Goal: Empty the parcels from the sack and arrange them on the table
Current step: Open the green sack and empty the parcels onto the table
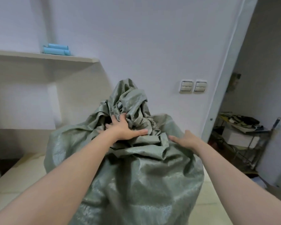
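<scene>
A big grey-green woven sack [136,176] stands bulging on the pale table [19,181] right in front of me. Its crumpled neck rises in folds at the top. My left hand [122,127] lies spread on those folds, fingers straight and reaching into the creases, thumb stretched to the right. My right hand [187,139] hovers flat at the sack's right shoulder, fingers straight, touching or just off the fabric. No parcels show; the sack hides its contents.
A white shelf [44,56] on the left wall carries light blue rolls [56,50]. Two wall switches [193,86] sit behind the sack. A doorway at the right opens onto a metal rack [243,135] with a white box and clutter.
</scene>
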Motion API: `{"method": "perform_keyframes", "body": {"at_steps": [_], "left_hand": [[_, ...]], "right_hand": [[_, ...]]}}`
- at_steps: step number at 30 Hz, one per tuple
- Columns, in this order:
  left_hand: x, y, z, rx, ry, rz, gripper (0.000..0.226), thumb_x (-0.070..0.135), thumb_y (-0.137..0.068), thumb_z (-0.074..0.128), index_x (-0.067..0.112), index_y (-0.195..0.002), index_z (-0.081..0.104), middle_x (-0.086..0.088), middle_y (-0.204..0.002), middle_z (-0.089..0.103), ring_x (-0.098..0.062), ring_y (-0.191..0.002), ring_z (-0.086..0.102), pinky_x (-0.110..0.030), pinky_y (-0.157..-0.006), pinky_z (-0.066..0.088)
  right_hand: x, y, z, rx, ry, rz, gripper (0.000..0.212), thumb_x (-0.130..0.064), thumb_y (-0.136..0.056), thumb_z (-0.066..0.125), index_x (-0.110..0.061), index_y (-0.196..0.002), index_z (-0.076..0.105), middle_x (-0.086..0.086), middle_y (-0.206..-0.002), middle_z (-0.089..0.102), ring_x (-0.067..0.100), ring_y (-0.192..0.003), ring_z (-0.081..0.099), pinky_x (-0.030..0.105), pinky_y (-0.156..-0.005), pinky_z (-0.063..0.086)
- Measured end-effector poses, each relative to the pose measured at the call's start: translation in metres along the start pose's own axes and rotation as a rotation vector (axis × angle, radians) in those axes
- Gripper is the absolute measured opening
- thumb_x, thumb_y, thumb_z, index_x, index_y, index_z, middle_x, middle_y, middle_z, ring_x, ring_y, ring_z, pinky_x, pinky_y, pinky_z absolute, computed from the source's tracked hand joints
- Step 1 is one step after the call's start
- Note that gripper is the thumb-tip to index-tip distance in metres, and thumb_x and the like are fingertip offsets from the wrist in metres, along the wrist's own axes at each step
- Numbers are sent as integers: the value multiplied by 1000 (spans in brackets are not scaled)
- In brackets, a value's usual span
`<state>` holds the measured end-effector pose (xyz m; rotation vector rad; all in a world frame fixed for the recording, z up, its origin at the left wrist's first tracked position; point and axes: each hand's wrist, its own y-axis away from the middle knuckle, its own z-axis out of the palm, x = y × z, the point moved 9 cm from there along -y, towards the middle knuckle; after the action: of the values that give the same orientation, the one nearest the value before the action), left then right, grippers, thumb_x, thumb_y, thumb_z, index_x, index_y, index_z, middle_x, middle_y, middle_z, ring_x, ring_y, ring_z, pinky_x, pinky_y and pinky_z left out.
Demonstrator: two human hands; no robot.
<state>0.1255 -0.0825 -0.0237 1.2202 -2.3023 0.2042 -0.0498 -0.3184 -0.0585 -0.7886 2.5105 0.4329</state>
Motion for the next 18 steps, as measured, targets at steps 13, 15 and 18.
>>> {"method": "perform_keyframes", "body": {"at_steps": [13, 15, 18], "left_hand": [[-16, 16, 20, 368, 170, 11, 78, 22, -80, 75, 35, -138, 25, -9, -142, 25, -35, -114, 50, -38, -92, 46], [-15, 19, 14, 436, 194, 5, 59, 9, -86, 63, 32, -133, 35, -8, -136, 35, -30, -100, 54, -32, -76, 42], [-2, 23, -14, 555, 373, 67, 46, 2, -88, 57, 26, -124, 46, -6, -129, 45, -25, -97, 55, -31, -75, 42]], "right_hand": [[-26, 22, 58, -385, -434, -14, 34, -33, -88, 67, -9, -111, 65, 10, -99, 72, 28, -82, 70, 38, -72, 61], [-35, 19, 41, -212, -390, -48, 29, -18, -94, 54, -2, -116, 64, 11, -108, 68, 28, -90, 67, 19, -75, 55], [-54, 3, 31, -127, -569, -143, 25, -9, -94, 50, -10, -109, 69, 15, -119, 67, 33, -111, 63, 35, -92, 53]]}}
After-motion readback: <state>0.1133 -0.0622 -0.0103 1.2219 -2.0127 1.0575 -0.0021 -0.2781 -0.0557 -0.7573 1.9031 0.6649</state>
